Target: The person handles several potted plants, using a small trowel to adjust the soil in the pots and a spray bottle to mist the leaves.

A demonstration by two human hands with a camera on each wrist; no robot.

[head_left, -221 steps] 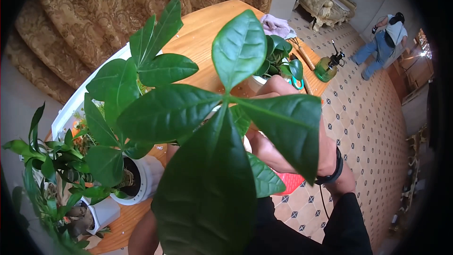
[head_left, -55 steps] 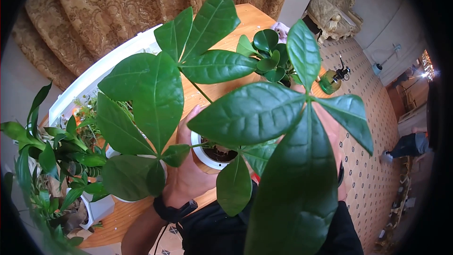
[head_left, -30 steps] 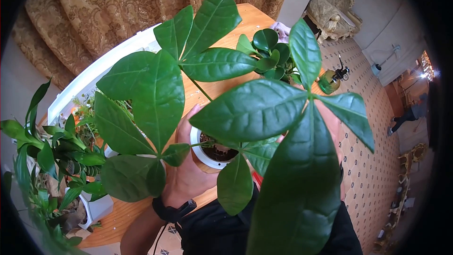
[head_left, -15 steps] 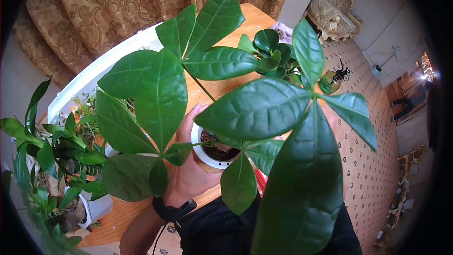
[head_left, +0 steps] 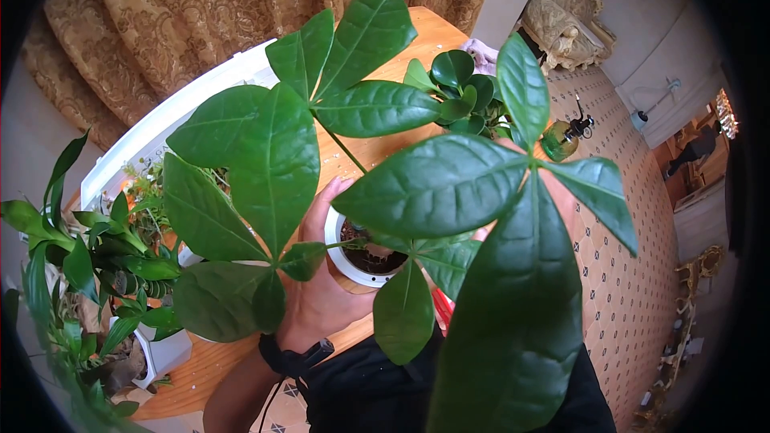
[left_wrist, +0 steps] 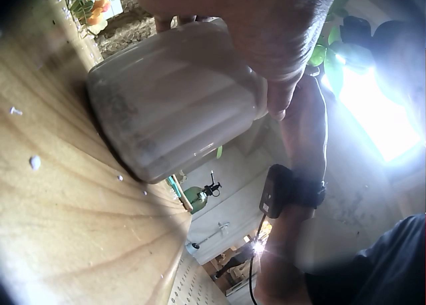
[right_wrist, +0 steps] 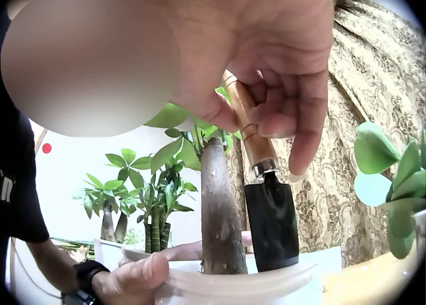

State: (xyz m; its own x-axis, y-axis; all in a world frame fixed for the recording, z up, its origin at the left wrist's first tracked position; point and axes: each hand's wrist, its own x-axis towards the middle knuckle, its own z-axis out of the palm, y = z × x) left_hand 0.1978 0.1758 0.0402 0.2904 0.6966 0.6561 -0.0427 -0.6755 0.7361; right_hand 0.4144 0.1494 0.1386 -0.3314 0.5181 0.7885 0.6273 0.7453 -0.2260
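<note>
My left hand [head_left: 321, 309] grips a white plastic flowerpot [left_wrist: 173, 105] standing on the wooden table, the thumb at its rim and fingers on the far side. Dark soil [head_left: 369, 256] shows inside the pot. A thick bare trunk [right_wrist: 219, 205] rises from it to broad green leaves [head_left: 433, 184], which cover much of the head view. My right hand [right_wrist: 266, 65] holds a small trowel [right_wrist: 271, 218] by its wooden handle, its black blade pointing down beside the trunk, the tip behind the pot's rim. In the head view leaves mostly hide that hand, and the trowel is hidden.
A round-leaved plant [head_left: 465, 96] stands beyond the pot. A green spray bottle [head_left: 559, 143] is at the table's right edge. Other potted plants [head_left: 128, 265] and a white tray [head_left: 172, 120] line the left side. White crumbs [left_wrist: 34, 162] dot the table [left_wrist: 73, 205].
Compared with 7.4 s ago, the left hand now shows on the pot and the leaves sit further right. Over the last second the hands barely moved; a background person moved up in the view.
</note>
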